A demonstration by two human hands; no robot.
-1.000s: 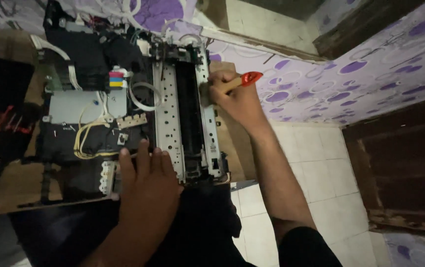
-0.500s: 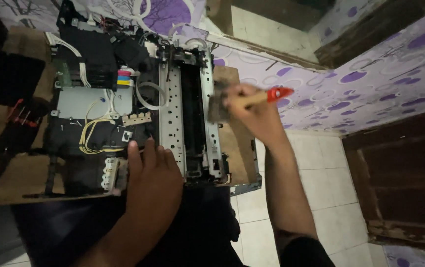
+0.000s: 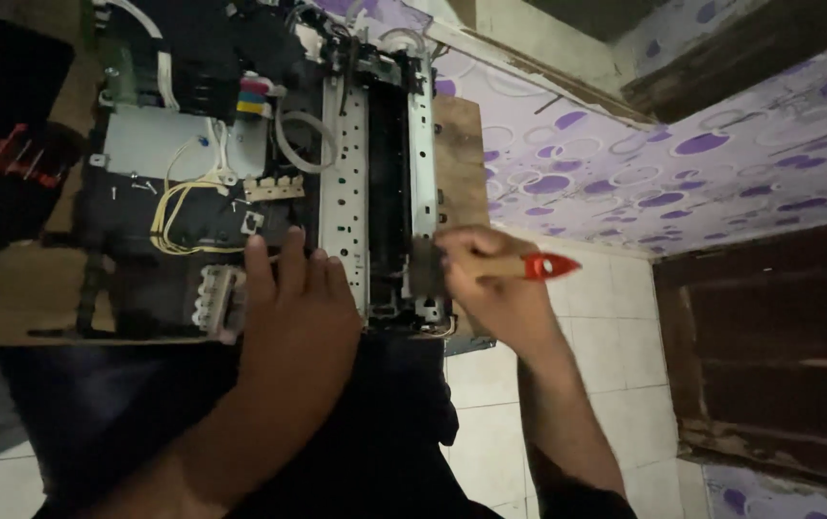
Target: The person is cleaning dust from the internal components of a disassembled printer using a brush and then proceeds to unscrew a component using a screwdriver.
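A printer [image 3: 269, 183] is sitting on a board [image 3: 460, 163], its metal frame [image 3: 380, 183] lying to the right of the wiring [image 3: 187, 216]. The left hand [image 3: 293, 322] is resting on the printer's near edge. The right hand [image 3: 495, 284] is holding a brush [image 3: 500, 267] against the frame's right side.

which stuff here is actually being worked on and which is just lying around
In use:
- opened printer
- brush with red-tipped wooden handle, in right hand
- left hand, steadying the printer

Lying about:
- red-handled tools on the board
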